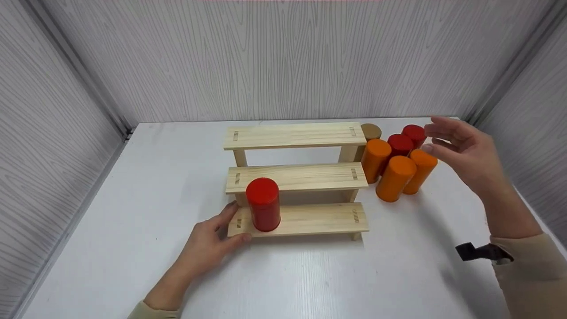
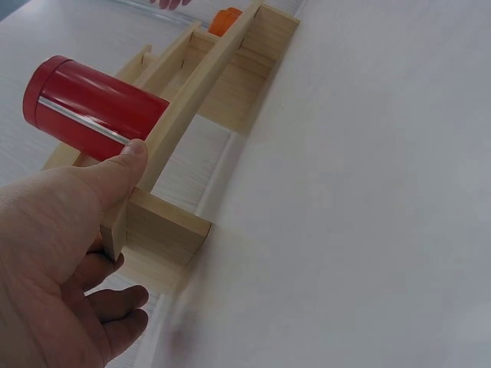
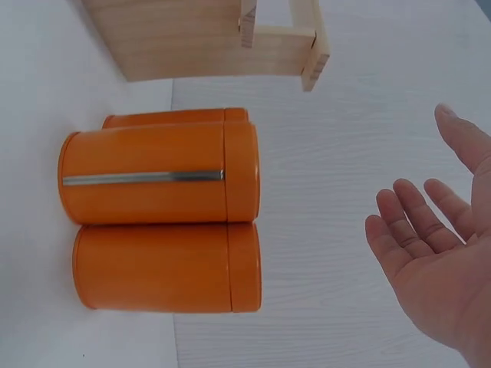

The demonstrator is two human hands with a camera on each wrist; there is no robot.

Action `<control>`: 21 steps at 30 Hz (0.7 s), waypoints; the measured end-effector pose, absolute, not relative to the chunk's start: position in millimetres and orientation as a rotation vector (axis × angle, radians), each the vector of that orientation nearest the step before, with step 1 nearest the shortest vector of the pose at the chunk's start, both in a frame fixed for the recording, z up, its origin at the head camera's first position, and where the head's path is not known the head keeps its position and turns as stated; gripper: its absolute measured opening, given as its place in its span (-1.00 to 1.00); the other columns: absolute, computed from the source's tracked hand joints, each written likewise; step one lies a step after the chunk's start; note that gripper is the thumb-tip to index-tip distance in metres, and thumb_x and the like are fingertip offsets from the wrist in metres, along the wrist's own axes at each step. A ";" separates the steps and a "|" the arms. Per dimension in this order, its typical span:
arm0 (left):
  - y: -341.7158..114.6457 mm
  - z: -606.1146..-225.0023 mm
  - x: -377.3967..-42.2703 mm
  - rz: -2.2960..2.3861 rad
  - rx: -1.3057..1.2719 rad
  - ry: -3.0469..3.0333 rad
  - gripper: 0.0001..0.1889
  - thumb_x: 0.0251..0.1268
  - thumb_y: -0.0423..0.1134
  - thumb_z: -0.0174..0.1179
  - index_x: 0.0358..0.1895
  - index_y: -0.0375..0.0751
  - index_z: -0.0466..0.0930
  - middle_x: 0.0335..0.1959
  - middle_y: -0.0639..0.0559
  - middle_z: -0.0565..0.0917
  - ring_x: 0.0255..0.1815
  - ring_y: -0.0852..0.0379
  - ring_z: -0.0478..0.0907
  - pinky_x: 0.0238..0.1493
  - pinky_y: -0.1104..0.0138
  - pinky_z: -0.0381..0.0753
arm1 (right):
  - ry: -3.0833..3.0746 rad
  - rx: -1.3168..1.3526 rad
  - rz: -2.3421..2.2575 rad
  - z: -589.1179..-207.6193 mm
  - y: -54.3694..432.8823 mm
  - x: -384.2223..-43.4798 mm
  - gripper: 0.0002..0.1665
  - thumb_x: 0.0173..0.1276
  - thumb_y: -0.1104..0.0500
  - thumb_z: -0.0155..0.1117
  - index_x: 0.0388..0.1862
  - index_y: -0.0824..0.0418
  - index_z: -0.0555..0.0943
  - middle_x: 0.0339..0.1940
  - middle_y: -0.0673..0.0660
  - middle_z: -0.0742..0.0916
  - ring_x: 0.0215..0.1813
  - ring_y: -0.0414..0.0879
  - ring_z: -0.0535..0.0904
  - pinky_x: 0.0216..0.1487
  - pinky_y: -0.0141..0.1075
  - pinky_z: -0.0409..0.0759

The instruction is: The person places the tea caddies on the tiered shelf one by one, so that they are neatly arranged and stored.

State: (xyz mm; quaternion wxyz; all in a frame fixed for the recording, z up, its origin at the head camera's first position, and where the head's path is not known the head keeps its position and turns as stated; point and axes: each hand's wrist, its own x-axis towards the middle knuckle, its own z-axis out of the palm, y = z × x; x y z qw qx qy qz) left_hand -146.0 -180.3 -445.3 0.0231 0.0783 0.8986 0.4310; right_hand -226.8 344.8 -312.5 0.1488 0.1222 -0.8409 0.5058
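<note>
A three-step wooden shelf rack [image 1: 294,135] stands on the white table. On the left part of its lowest step stands a red canister [image 1: 264,204], upright with its lid on. My left hand [image 1: 208,246] grips the left end of that step; the left wrist view shows the thumb [image 2: 130,157] on the front edge, close to the red canister [image 2: 96,107]. My right hand [image 1: 469,155], fingers spread and holding nothing, hovers over the canister group at the rack's right. Nearest it are an orange canister [image 1: 422,170] and a dark red one [image 1: 414,133].
Two more orange canisters [image 1: 395,179] stand in the group, with another dark red canister [image 1: 400,142] and a tan-lidded one [image 1: 371,131] behind, partly hidden. Grey wood-grain panels [image 1: 283,62] enclose the table at the back and both sides.
</note>
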 end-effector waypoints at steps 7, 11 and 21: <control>-181.8 -446.7 -146.9 1.324 0.248 2.778 -0.03 0.21 0.15 0.56 0.66 0.07 0.30 0.62 0.07 0.35 0.62 -0.03 0.31 0.54 0.00 0.37 | -2.545 0.201 1.400 -332.5 371.5 -238.1 -0.32 0.48 0.12 0.48 0.52 0.09 0.53 0.32 -0.02 0.67 0.27 -0.26 0.58 0.14 -0.63 0.56; -181.8 -446.7 -147.3 1.335 0.260 2.777 -0.03 0.21 0.17 0.55 0.65 0.05 0.31 0.61 0.05 0.36 0.61 -0.03 0.32 0.54 -0.01 0.38 | -2.638 0.154 1.388 -340.6 381.7 -242.4 -0.26 0.50 0.01 0.45 0.59 0.06 0.45 0.41 0.05 0.60 0.31 -0.24 0.55 0.12 -0.65 0.56; -183.2 -447.6 -146.0 1.360 0.295 2.784 -0.05 0.22 0.14 0.56 0.64 -0.02 0.33 0.59 0.03 0.39 0.60 -0.02 0.33 0.54 0.01 0.38 | -2.768 0.112 1.403 -357.1 394.7 -249.8 -0.16 0.54 -0.05 0.41 0.67 0.12 0.33 0.50 0.15 0.52 0.41 -0.17 0.50 0.14 -0.66 0.53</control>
